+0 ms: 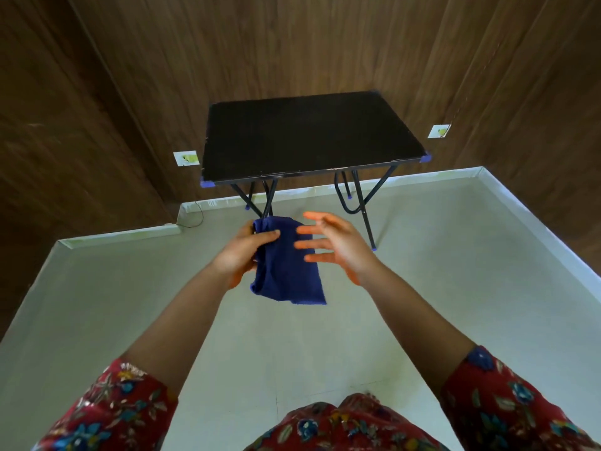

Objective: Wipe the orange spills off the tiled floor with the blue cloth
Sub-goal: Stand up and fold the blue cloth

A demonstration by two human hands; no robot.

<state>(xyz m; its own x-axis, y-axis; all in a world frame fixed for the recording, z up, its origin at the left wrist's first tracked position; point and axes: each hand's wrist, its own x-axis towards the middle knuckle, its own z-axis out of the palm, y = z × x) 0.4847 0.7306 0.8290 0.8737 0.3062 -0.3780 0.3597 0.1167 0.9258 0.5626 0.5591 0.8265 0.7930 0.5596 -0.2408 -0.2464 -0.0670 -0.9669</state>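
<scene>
A dark blue cloth (287, 271) hangs in the air in front of me, folded over and drooping down. My left hand (245, 252) grips its upper left edge, thumb on top. My right hand (331, 244) is beside the cloth's right edge with fingers spread apart, holding nothing; the fingertips overlap the cloth's edge. The pale tiled floor (357, 336) lies below. I see no orange spill on the visible tiles.
A small black folding table (305, 135) with dark metal legs stands ahead against the brown wood-panel wall (113, 92). A pale skirting (325, 188) runs along the floor's edge. Two wall sockets (186, 157) sit low on the wall. A thin cable lies by the left corner.
</scene>
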